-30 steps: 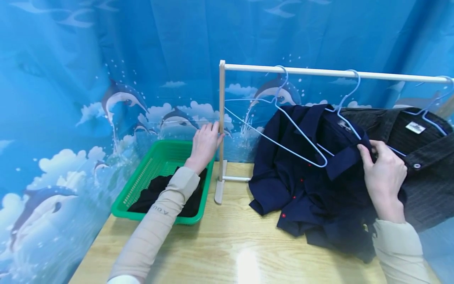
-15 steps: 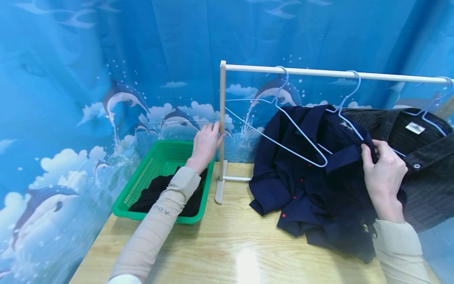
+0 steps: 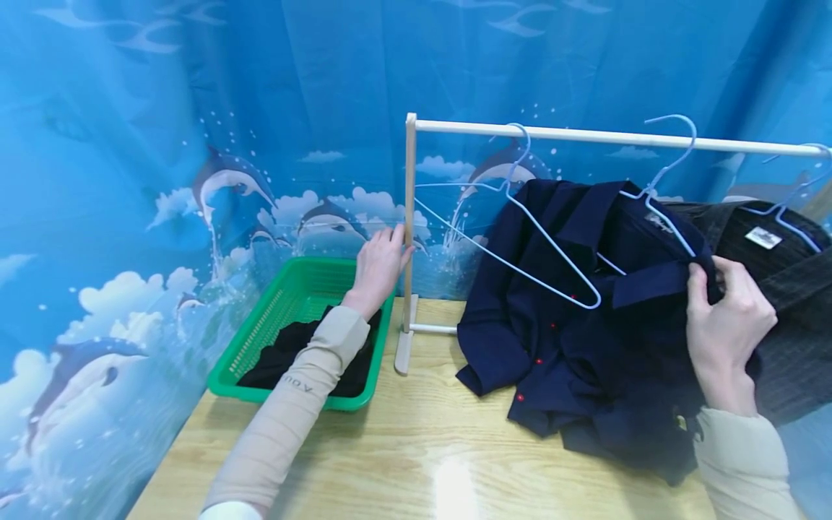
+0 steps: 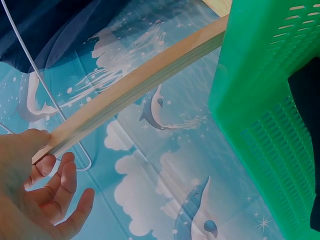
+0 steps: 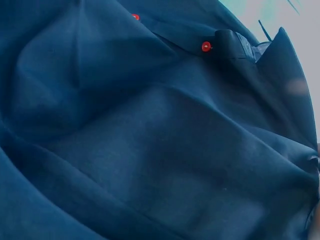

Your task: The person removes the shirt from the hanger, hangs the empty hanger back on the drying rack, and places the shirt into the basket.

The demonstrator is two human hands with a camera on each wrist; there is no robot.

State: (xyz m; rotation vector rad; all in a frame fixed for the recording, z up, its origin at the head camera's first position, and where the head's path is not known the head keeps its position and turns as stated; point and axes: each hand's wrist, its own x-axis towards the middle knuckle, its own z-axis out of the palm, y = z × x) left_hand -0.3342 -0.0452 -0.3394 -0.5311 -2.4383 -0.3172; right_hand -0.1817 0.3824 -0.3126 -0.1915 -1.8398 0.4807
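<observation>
My left hand (image 3: 379, 266) pinches the wooden upright (image 3: 409, 195) of the clothes rack between thumb and fingers; the left wrist view shows this grip on the wooden post (image 4: 135, 82) too. With my right hand (image 3: 729, 321) I pinch the collar side of a navy shirt (image 3: 552, 289) with red buttons. A light blue hanger (image 3: 664, 167) sits inside that shirt, its hook raised to the level of the rack's rail (image 3: 585, 135) or just above. Whether the hook still touches the rail I cannot tell. Navy fabric (image 5: 150, 140) fills most of the right wrist view.
A bare blue hanger (image 3: 552, 249) hangs on the rail, overlapping the shirt's front. To the right hangs a dark striped garment (image 3: 796, 339) on its own hanger. Left of the rack, a green basket (image 3: 221, 368) holds black cloth (image 3: 276, 354). A dolphin-print curtain (image 3: 292, 94) stands behind.
My right hand has moved right and slightly outward with the navy shirt; its hanger's hook has risen and shifted right along the rail. The left hand has stayed on the upright.
</observation>
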